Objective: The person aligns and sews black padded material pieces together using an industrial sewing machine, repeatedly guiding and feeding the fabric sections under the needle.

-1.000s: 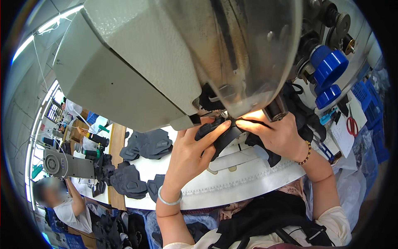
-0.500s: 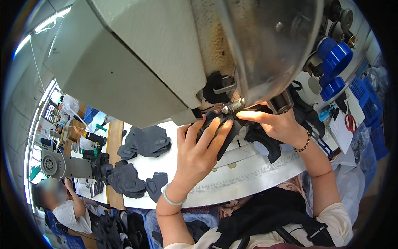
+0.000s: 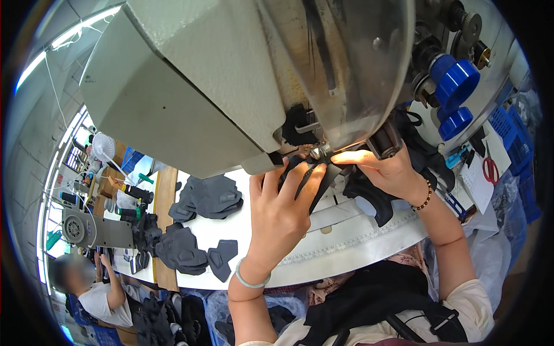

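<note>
My left hand is on a black shoe-upper-like piece at the sewing machine's presser foot. Its fingers are bent over the piece, with the thumb hidden. From the other side, my right hand reaches to the same piece, one finger stretched close to the lit foot and the remaining fingers partly concealed. Most of the piece's far end is hidden by the machine head. More black parts lie below my right hand.
Stacks of dark grey cut pieces lie left on the white table. At right are red-handled scissors, blue thread-stand caps and blue crates. A co-worker sits far left beside another machine.
The whole view has shifted slightly, moving the machine head and stacks in the picture. Both hands stay at the presser foot; my left fingers cover the black piece a little differently.
</note>
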A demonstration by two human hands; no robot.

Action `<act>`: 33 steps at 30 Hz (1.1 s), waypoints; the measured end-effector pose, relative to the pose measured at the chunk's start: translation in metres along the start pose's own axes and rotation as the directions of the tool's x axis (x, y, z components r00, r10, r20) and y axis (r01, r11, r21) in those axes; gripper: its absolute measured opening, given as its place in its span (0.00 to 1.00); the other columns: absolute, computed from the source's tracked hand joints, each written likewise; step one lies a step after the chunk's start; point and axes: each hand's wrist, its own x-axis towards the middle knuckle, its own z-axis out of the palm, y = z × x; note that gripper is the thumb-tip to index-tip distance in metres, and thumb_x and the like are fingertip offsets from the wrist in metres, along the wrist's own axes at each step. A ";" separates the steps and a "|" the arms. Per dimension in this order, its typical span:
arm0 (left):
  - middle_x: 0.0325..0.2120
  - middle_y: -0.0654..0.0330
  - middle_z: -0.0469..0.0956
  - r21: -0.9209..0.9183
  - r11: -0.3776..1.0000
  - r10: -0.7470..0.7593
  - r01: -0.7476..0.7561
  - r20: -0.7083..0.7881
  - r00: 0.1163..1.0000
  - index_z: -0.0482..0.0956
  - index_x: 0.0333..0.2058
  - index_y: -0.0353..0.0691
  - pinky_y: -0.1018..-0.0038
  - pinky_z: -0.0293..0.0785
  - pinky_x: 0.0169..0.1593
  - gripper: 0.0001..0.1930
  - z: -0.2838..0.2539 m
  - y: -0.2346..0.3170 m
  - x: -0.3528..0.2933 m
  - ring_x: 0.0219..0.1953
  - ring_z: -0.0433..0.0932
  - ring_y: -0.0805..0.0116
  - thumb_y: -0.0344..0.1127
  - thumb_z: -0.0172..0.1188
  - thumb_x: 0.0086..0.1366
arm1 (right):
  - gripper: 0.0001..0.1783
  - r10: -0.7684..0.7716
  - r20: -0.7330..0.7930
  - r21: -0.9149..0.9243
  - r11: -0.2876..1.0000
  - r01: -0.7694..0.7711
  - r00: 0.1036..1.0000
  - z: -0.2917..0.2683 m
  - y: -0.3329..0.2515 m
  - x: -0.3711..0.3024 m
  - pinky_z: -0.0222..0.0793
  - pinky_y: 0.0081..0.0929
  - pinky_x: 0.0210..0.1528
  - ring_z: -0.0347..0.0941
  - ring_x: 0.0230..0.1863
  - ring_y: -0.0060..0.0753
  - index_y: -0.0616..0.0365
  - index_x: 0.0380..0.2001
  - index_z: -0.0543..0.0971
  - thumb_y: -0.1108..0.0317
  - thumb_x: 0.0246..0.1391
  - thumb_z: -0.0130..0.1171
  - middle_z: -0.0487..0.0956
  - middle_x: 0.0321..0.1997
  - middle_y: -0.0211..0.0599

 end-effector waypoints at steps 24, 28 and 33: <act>0.40 0.57 0.75 0.066 0.994 0.088 -0.086 -0.026 0.996 0.82 0.43 0.44 0.61 0.67 0.43 0.22 0.012 -0.017 -0.007 0.46 0.74 0.54 0.28 0.66 0.45 | 0.15 -0.042 0.072 -0.023 0.999 0.044 0.997 -0.005 0.008 0.001 0.68 0.32 0.53 0.77 0.45 0.41 0.63 0.43 0.78 0.74 0.51 0.65 0.79 0.43 0.41; 0.40 0.56 0.75 0.032 0.994 0.101 -0.100 -0.048 0.994 0.82 0.43 0.42 0.62 0.68 0.43 0.21 0.013 -0.017 -0.006 0.45 0.75 0.54 0.30 0.66 0.46 | 0.18 -0.146 0.030 -0.119 0.982 0.149 0.989 -0.006 0.009 0.003 0.67 0.31 0.53 0.76 0.46 0.40 0.65 0.44 0.75 0.75 0.49 0.66 0.78 0.44 0.43; 0.40 0.56 0.76 0.052 0.992 0.115 -0.112 -0.059 0.992 0.82 0.43 0.42 0.62 0.68 0.43 0.20 0.012 -0.016 -0.006 0.46 0.75 0.54 0.30 0.66 0.47 | 0.15 0.024 -0.015 0.065 0.998 -0.023 1.000 0.000 0.006 0.002 0.69 0.36 0.47 0.74 0.46 0.43 0.53 0.35 0.80 0.82 0.42 0.59 0.77 0.45 0.37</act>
